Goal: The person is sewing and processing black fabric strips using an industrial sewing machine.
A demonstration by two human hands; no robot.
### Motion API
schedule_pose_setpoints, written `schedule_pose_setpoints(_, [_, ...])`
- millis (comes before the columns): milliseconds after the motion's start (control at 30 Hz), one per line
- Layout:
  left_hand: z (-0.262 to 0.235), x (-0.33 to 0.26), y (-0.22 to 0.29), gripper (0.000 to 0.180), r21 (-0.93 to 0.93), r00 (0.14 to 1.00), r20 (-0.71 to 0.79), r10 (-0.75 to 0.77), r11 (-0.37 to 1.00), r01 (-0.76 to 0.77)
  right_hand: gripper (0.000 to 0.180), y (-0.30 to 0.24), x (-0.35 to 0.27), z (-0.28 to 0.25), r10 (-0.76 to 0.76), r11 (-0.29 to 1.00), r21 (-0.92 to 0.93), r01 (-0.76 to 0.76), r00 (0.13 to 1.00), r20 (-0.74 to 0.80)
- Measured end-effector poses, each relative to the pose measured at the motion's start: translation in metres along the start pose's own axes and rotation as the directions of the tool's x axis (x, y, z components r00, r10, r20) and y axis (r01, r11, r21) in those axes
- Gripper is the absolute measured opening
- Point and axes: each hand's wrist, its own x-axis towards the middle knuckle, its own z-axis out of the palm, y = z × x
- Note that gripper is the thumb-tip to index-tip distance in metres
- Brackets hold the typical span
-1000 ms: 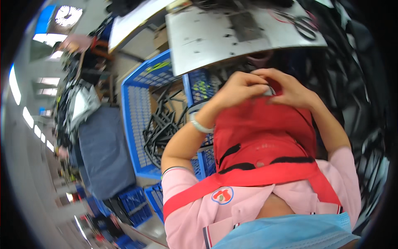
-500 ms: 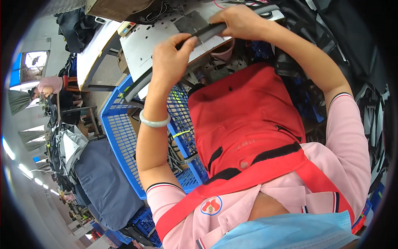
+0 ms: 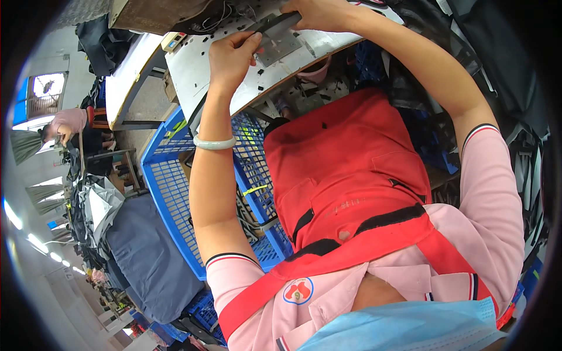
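Observation:
Between my two hands a dark grey strip (image 3: 281, 26), flat like a strap or binding, is stretched above the white table. My left hand (image 3: 230, 61) pinches it with thumb and forefinger, and a tail of it hangs beside my left wrist. At the top edge of the picture my right hand (image 3: 319, 14) grips the other end of the taut part, its fingertips partly hidden. Under the strip a grey metal plate (image 3: 280, 50) lies on the tabletop, close to my left fingers.
The white table (image 3: 193, 70) bears small black scraps and a brown machine housing or box (image 3: 149, 13). Below it, left of my red apron (image 3: 345, 158), stands a blue plastic crate (image 3: 175, 199). Black material (image 3: 492, 52) is heaped at right. Another person (image 3: 67, 121) works far left.
Both hands have moved farther away and slightly left with the strip, now over the machine side of the metal plate. More of the plate shows in front of them.

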Motion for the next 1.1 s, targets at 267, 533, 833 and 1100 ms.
schedule_pose_setpoints(267, [-0.006,0.011,-0.009,0.029,-0.113,1.0,-0.01,0.005,0.994,-0.006,0.028,0.004,0.012,0.002,0.037,0.999,0.035,-0.038,0.999,0.028])
schedule_pose_setpoints(533, [-0.004,0.022,-0.011,0.024,-0.284,0.999,-0.003,-0.053,0.958,0.05,0.037,0.02,0.029,0.008,0.049,0.999,0.013,-0.049,0.999,0.021])
schedule_pose_setpoints(833, [-0.001,-0.009,-0.004,0.032,0.163,0.986,0.151,0.077,0.981,-0.102,0.015,-0.076,-0.048,0.028,-0.363,0.924,0.128,0.361,0.932,-0.006])
schedule_pose_setpoints(1100, [0.029,-0.011,-0.004,0.035,-0.235,0.968,0.236,0.087,0.972,-0.03,0.021,-0.089,-0.036,0.038,-0.216,0.975,0.132,0.181,0.914,0.342])
